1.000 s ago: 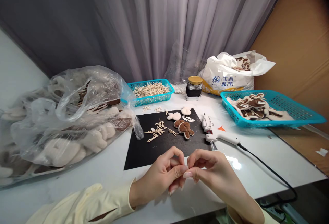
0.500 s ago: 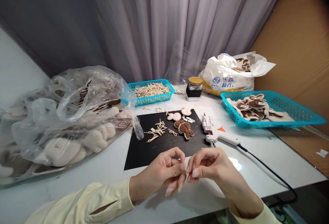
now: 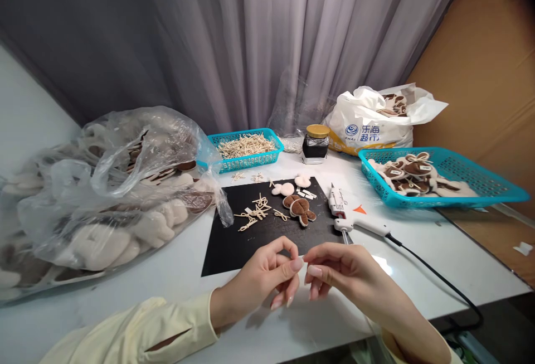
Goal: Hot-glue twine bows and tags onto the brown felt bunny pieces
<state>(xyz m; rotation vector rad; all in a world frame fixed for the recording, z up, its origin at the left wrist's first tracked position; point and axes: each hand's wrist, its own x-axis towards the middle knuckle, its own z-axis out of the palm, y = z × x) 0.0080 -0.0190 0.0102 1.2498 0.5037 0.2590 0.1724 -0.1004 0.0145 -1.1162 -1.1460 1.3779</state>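
My left hand and my right hand meet fingertip to fingertip above the near edge of the white table. Thumb and forefinger are pinched together on each; a tiny pale bit seems to sit between them, too small to name. Just beyond lies a black mat. On it rest a brown plush bunny, cream plush pieces, small white labels and several cord bows. To the right of the mat, a white glue gun lies on its side.
At left bulges a clear plastic bag of plush pieces. Behind are a blue basket of cord bows and a dark jar. At right stand a blue basket with plush pieces and a white shopping bag. The glue gun's cable trails off the edge.
My fingertips have shifted slightly; the right hand has turned a little, its forefinger and thumb now straighter. The things on the table have not moved.
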